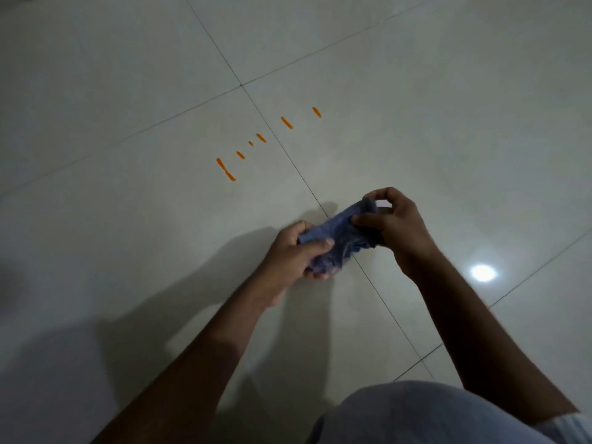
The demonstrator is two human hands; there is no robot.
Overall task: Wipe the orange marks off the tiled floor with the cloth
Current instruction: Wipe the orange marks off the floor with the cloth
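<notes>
Several short orange marks (226, 169) run in a slanted row across the pale tiled floor (128, 91), from the lower left up to the last mark at the upper right (316, 112). A crumpled blue-grey cloth (339, 232) is held in the air between both hands, below and to the right of the marks. My left hand (298, 251) grips its lower end. My right hand (397, 225) pinches its upper end with thumb and fingers. The cloth does not touch the floor or any mark.
Dark grout lines cross the floor; one runs diagonally under the hands. A bright lamp reflection (483, 272) shines on the tile at right. My knee in light fabric (432, 415) fills the bottom edge. Arm shadows fall to the left.
</notes>
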